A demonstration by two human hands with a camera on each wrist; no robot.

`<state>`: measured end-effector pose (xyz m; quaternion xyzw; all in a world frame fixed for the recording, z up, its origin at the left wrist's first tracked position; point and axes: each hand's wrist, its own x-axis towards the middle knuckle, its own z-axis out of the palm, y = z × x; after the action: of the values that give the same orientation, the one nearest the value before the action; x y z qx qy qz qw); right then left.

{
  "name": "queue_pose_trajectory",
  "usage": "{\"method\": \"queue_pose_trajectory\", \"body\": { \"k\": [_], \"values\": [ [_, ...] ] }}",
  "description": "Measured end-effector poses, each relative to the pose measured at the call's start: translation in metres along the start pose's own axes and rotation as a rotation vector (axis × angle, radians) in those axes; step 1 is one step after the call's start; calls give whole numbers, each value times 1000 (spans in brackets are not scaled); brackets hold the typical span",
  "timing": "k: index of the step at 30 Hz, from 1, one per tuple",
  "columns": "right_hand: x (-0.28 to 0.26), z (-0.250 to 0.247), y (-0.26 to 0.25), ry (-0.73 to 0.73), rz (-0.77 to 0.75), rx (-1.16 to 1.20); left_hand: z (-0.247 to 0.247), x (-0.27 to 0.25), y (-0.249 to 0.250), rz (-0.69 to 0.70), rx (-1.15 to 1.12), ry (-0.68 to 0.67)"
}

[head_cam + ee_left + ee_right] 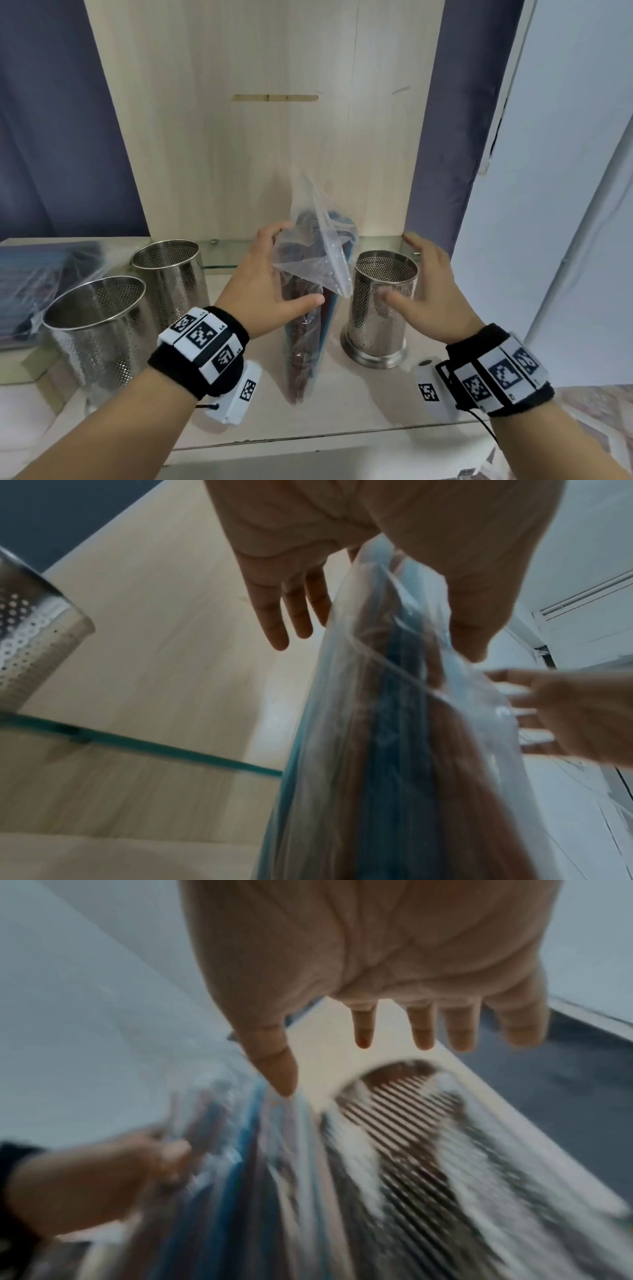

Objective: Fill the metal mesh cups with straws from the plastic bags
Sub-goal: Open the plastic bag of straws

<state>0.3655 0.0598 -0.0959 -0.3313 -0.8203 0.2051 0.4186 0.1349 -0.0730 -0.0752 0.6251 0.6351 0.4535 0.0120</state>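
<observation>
A clear plastic bag of red-brown and blue straws [301,359] stands upright on the wooden shelf, its loose top folded over. My left hand [298,265] holds it near the top, thumb in front and fingers behind; in the left wrist view the bag [394,750] runs between thumb and fingers. Just to its right stands an empty metal mesh cup [376,325]. My right hand [397,265] is spread open around that cup, thumb in front of its wall and fingers past its far side. The right wrist view shows straight fingers [424,1031] above the blurred cup [411,1137].
Two more empty mesh cups [171,274] [99,329] stand at the left. Beyond them lies another plastic bag [41,284] of dark straws. A low glass shelf [222,253] runs along the wooden back panel. The shelf's front edge [308,442] is close to my wrists.
</observation>
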Motion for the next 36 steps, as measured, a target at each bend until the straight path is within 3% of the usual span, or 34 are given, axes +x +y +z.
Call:
{"method": "queue_pose_trajectory", "body": {
  "k": [2,5,7,11,17,28,36],
  "values": [
    [3,-10,-31,38,-108,89,-7,-1,5,5,65,-35],
    [12,-15,-74,-120,-101,287,-17,-6,15,96,74,-36],
    [19,-11,-90,-183,-116,348,-22,-7,23,162,53,52],
    [29,-7,-107,-150,-117,327,-28,-3,45,272,16,238],
    [36,-1,-117,-213,51,497,-27,11,59,-19,-111,168],
    [30,-1,-125,-326,87,585,-28,16,69,-107,-102,245],
    [30,-1,-132,-264,144,591,-24,16,72,-105,-145,216]
  ]
}}
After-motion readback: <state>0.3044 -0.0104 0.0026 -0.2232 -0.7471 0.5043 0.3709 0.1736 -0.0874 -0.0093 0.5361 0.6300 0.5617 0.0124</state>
